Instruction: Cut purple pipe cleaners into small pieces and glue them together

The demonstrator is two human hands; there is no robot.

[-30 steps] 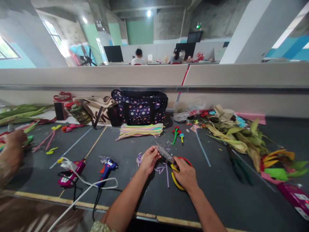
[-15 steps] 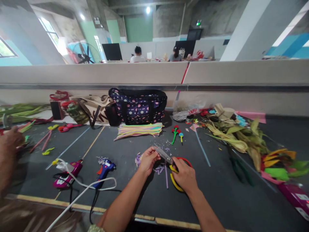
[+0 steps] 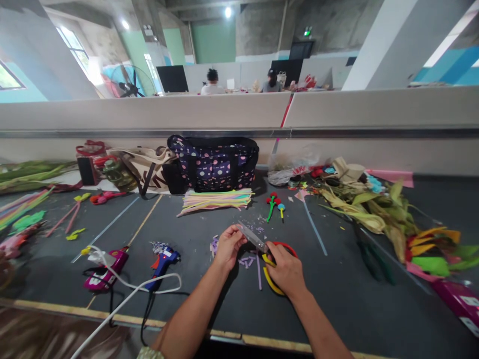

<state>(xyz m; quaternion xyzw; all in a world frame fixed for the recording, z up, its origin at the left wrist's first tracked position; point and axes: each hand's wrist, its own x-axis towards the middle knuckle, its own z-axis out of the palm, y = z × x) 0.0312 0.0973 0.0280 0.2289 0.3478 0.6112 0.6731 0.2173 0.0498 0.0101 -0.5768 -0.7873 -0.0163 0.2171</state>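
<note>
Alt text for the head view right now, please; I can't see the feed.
The right hand grips scissors with red and yellow handles, blades near the left hand's fingertips. Below lie short purple pieces; behind are a bundle of pastel strips and a patterned bag, with a blue glue gun at left.
</note>
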